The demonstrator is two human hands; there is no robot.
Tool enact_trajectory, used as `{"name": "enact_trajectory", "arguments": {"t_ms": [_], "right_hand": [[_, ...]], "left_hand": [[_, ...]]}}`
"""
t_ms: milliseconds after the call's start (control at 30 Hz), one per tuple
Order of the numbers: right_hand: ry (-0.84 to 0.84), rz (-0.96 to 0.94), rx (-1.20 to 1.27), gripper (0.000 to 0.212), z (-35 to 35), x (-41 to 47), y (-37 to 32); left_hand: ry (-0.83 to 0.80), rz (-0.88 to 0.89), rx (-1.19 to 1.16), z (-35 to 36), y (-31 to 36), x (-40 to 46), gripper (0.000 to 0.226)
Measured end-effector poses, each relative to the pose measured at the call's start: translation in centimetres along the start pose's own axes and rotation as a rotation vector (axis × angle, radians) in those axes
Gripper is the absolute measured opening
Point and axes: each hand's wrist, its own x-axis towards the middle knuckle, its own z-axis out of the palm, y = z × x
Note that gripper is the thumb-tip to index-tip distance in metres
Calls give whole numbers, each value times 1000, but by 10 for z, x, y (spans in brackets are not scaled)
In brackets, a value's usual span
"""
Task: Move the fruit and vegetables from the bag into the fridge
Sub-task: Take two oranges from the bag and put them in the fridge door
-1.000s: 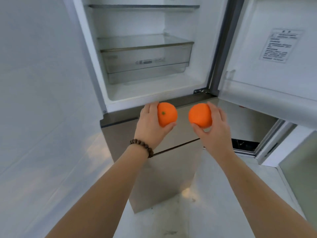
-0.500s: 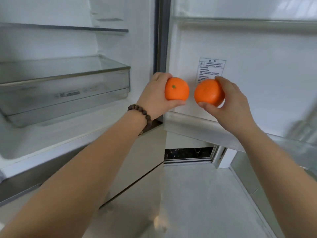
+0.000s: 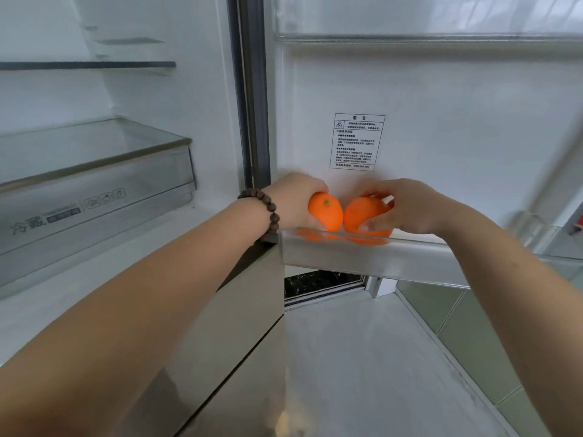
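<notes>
Oranges sit side by side just above the front rail of the lower door shelf (image 3: 362,252), one in each hand, their undersides reflected in the shelf's clear front. Nearest the camera, both bare forearms reach forward and converge on the open fridge door (image 3: 441,121). The left hand (image 3: 291,200), wearing a dark beaded bracelet (image 3: 263,206) at the wrist, curls over the top and left side of the left orange (image 3: 326,211), whose green stem spot faces the camera; the fruit lies to the right of the palm, mostly exposed. The right hand (image 3: 410,208) wraps the right orange (image 3: 362,217) from the right, fingertips over its top and thumb pressed on its front, so the fruit lies to the left of the palm. The two oranges are touching or very nearly so. Whether they rest on the shelf floor cannot be told. Behind them, a printed warning label (image 3: 357,141) is stuck to the white door liner. Farther left, inside the fridge, is a clear crisper drawer (image 3: 94,190) under a glass shelf (image 3: 88,65).
</notes>
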Motion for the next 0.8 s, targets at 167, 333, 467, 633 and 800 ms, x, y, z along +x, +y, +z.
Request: {"name": "enact_trajectory", "arguments": {"t_ms": [167, 333, 467, 633, 800], "right_hand": [[-68, 34, -64, 55, 5, 3, 8], [-53, 62, -27, 60, 5, 4, 14], [-49, 98, 0, 75, 8, 3, 19], [54, 123, 38, 72, 7, -5, 18], [211, 100, 6, 59, 4, -27, 11]], "left_hand": [[-68, 33, 32, 9, -3, 11, 71], [-103, 38, 59, 12, -3, 18, 70], [-93, 7, 14, 10, -2, 17, 83], [25, -35, -183, 10, 3, 10, 75], [161, -32, -199, 9, 23, 0, 66]]}}
